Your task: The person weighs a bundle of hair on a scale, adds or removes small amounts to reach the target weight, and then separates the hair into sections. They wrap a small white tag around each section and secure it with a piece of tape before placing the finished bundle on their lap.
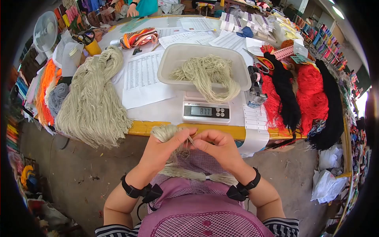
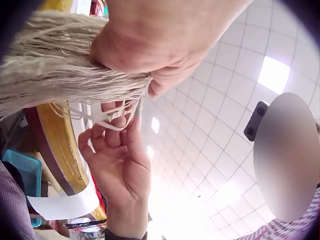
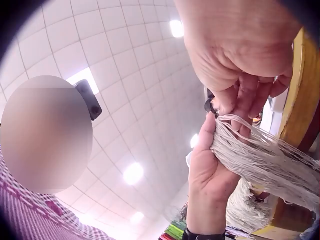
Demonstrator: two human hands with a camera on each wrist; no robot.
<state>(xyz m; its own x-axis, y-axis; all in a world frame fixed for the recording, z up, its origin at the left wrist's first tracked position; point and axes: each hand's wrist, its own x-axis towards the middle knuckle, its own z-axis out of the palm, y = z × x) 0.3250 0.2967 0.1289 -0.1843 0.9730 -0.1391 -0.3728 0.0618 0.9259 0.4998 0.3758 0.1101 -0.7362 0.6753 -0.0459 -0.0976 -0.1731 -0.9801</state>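
Two hands are working close together at one end of a bundle of pale yarn (image 1: 164,132), which a person is holding up between the lap and the yellow edge of the counter (image 1: 144,128). The left hand (image 1: 161,149) is gripping the strands near that end, its thumb pressing along them, while the fingers of the right hand (image 1: 221,151) are pinching a few fine strands just beside it, thumb against fingertips. In both wrist views, thin strands are looping loose of the mass near the right fingers.

The step in hand is apparently the picking out, or perhaps the tying off, of strands at the bundle's end; the fingers are hiding whether any knot is forming. The next move is likely calling for a steady left grip, with the right fingers drawing the chosen strands clear without snagging their neighbors.

Across the lap, a sheaf with a white band (image 1: 197,175) is lying crosswise; whether it is joining the held bundle cannot be told. On the counter, a plastic tub (image 1: 165,71) is holding more of the pale yarn (image 1: 211,71), one loop spilling over its near side toward a digital scale (image 1: 206,113). The display is showing 877, any decimal point being too small to make out. A large pale hank (image 1: 92,98) is draping over the counter's edge at left, and red yarn (image 1: 312,91) is lying at right.
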